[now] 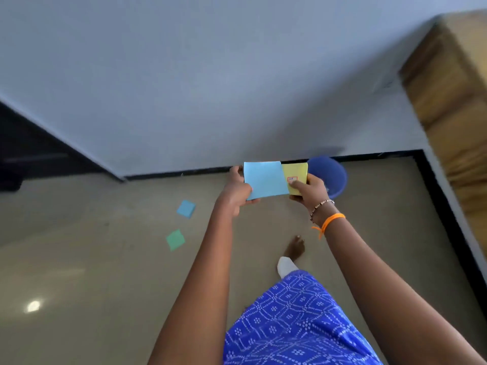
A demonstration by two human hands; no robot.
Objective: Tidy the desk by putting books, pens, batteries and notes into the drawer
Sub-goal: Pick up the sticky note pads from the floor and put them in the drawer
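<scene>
Both hands are clamped on paper: left hand [238,189] grips the blue note [264,180], right hand [311,189] pinches the yellow note [297,171].

A light blue note [264,179] was held out flat in mid-air, above the floor, its right edge overlapping a yellow note [297,173] that carried a small red-outlined mark near its middle. The left hand [238,189] pinched the blue sheet by its left edge, and the right hand [307,188] gripped the yellow one, thumb pressed just below the mark. Two more notes lay loose on the floor to the left, well apart from the held pair: a blue note [186,208] and, nearer the person, a green note [175,240], both skewed.
</scene>
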